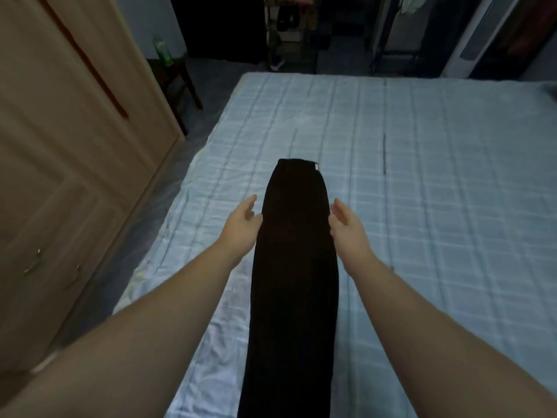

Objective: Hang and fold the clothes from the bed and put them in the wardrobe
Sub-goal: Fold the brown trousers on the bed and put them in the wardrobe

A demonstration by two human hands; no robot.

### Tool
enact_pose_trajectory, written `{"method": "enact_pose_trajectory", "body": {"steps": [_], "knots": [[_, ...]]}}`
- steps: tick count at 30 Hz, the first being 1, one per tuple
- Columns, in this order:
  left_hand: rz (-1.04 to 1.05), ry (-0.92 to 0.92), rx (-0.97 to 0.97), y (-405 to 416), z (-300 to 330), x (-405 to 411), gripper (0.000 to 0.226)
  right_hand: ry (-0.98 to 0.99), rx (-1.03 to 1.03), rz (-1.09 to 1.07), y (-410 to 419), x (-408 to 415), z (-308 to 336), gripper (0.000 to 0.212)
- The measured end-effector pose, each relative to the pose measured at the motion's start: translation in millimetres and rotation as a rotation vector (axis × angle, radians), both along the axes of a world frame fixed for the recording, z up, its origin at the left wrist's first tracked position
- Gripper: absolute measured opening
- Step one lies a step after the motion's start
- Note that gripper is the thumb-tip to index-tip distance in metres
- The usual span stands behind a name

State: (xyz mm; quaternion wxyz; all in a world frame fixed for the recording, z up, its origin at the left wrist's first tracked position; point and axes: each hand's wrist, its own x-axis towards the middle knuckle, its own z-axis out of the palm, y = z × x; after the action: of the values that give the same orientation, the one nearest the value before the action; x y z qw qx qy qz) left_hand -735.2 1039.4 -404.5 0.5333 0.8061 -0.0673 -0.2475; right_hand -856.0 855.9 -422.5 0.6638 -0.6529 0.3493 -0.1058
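A long black garment lay flat on the bed, folded into a narrow strip that ran from 6 o'clock up to the middle of the view. Its far end was squared off, with a small pale tag at the corner toward 1 o'clock; its near end ran out of the bottom of the frame. The cloth looked matte and dense, with almost no visible creases, and its long sides bowed slightly outward.

The left hand sat at the strip's 9 o'clock edge, fingers relaxed and loosely extended, the fingertips at or just against the cloth; whether they actually touched it could not be told. The right hand mirrored it at the 3 o'clock edge, palm turned inward, fingers straight and gripping nothing. Both bare forearms reached in from the lower corners.

The bed cover was pale blue with a woven check, lightly rumpled near the 7 o'clock corner. To 3 o'clock of the garment a wide stretch of sheet lay open out to the frame's edge, and more lay beyond the garment's far end toward 12 o'clock. The mattress's left edge ran diagonally from 7 to 11 o'clock, with a strip of grey floor between it and the wardrobe, a tall light wooden piece with panelled doors and small metal handles. At 11 o'clock a dark stool carried a green bottle. Dim shelving stood past the foot of the bed at 12 o'clock.
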Motion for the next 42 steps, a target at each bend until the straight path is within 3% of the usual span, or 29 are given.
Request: {"method": "enact_pose_trajectory", "body": {"steps": [6, 16, 19, 24, 27, 33, 36, 39, 42], "knots": [[-0.053, 0.059, 0.003, 48, -39, -56, 0.047, 0.126, 0.085, 0.012, 71, -56, -44, 0.048], [-0.116, 0.131, -0.019, 146, -134, -188, 0.047, 0.258, 0.037, -0.03, 197, -191, -125, 0.046], [-0.218, 0.073, 0.058, 186, -167, -238, 0.048, 0.325, -0.061, 0.029, 234, -238, -151, 0.048], [-0.385, -0.091, 0.255, 241, -219, -314, 0.049, 0.459, -0.494, 0.256, 287, -312, -204, 0.054], [-0.405, -0.116, 0.245, 265, -240, -353, 0.056, 0.465, -0.542, 0.285, 311, -352, -230, 0.062], [-0.569, -0.364, 0.391, 304, -258, -415, 0.062, 0.547, -0.645, 0.368, 343, -403, -239, 0.065], [-0.427, -0.252, 0.284, 303, -255, -425, 0.068, 0.501, -0.534, 0.275, 347, -408, -232, 0.067], [0.005, 0.095, 0.054, 296, -242, -422, 0.073, 0.432, -0.272, -0.008, 353, -403, -217, 0.067], [0.165, 0.428, -0.022, 294, -224, -409, 0.046, 0.487, -0.087, -0.182, 347, -395, -209, 0.048]]}}
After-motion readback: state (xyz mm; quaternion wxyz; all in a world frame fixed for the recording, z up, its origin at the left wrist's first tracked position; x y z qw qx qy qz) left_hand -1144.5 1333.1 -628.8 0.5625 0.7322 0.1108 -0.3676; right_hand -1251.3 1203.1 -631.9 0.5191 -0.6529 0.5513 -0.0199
